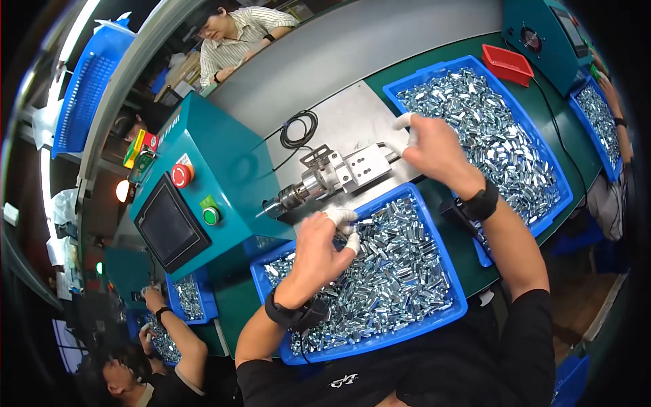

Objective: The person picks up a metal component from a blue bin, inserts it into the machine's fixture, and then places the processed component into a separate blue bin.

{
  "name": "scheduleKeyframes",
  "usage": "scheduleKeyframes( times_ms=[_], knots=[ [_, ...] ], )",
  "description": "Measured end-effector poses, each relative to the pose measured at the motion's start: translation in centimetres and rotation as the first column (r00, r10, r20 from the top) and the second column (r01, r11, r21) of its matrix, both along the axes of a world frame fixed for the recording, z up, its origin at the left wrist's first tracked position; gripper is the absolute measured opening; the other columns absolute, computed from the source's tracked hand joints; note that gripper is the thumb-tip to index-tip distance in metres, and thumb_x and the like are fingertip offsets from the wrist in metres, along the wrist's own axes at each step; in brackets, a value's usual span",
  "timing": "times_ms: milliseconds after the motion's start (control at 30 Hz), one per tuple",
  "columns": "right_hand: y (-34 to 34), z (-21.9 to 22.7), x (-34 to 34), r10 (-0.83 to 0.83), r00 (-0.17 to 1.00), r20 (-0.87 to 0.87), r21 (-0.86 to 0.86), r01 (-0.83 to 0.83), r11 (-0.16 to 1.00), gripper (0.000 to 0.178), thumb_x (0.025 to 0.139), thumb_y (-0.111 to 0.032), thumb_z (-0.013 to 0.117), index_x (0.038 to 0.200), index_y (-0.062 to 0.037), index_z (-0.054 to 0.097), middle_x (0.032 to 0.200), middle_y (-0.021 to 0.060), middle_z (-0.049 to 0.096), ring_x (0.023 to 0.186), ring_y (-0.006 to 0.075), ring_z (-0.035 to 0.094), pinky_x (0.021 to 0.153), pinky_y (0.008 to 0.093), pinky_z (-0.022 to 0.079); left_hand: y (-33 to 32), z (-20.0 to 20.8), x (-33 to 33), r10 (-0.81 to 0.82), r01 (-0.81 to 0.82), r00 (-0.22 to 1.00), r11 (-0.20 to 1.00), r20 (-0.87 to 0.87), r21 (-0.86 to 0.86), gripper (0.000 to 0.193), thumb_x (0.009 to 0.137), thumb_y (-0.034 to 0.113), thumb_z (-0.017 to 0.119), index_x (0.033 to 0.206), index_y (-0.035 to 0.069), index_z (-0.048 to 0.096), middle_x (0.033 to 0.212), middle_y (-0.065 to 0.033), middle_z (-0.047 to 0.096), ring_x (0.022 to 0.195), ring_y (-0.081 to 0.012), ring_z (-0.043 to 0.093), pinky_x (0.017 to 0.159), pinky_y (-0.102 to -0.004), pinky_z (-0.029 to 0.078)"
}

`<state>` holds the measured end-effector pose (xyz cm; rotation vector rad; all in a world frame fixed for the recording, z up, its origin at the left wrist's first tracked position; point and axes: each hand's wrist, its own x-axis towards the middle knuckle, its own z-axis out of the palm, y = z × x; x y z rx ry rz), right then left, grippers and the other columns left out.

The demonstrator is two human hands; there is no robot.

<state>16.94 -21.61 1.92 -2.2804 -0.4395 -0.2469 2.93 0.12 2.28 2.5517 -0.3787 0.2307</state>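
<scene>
My left hand (320, 249) is over the near blue bin (380, 344), which is full of small shiny metal sleeves (400, 271). White covers wrap its fingertips, and thumb and fingers curl close together; what lies between them is hidden. My right hand (437, 150), with white covers on its fingertips too, hovers at the right end of a metal clamping fixture (366, 165). Its fingertips stay apart around the fixture's end, and no part shows between them. Left of the fixture, a chuck-like spindle (295, 197) points out of a teal machine (227, 176).
A second blue bin of metal parts (475, 122) sits to the right, beside a red tray (507, 64). The machine carries a screen (169, 220), a red button (181, 176) and a green button (211, 216). A black cable coil (298, 129) lies behind the fixture. Other people work nearby.
</scene>
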Motion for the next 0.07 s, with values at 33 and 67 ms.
scheduleKeyframes(
  times_ms=[33, 67],
  knots=[
    [0.3, -0.4, 0.0, 0.043, 0.999, 0.022, 0.046, -0.044, 0.998, 0.035, 0.076, -0.034, 0.073, 0.099, -0.0078, 0.067, 0.064, 0.0127, 0.062, 0.058, 0.0232, 0.062, 0.056, 0.033, 0.047, -0.2, 0.9, 0.1, 0.037, -0.038, 0.999, 0.999, 0.03, 0.024, 0.029, 0.07, 0.01, 0.07, 0.098, 0.008, 0.062, 0.078, -0.0056, 0.063, 0.079, -0.0238, 0.06, 0.077, -0.038, 0.042],
    [-0.1, -1.4, 0.5, 0.099, 0.994, 0.038, 0.053, -0.101, 0.994, 0.037, 0.076, -0.033, 0.074, 0.103, -0.0088, 0.067, 0.063, 0.0096, 0.064, 0.058, 0.0232, 0.063, 0.056, 0.0344, 0.047, -0.3, 1.9, 0.4, 0.075, -0.078, 0.995, 0.996, 0.061, 0.047, 0.031, 0.071, 0.01, 0.07, 0.101, 0.008, 0.062, 0.079, -0.006, 0.064, 0.08, -0.0244, 0.06, 0.079, -0.0393, 0.042]
  ],
)
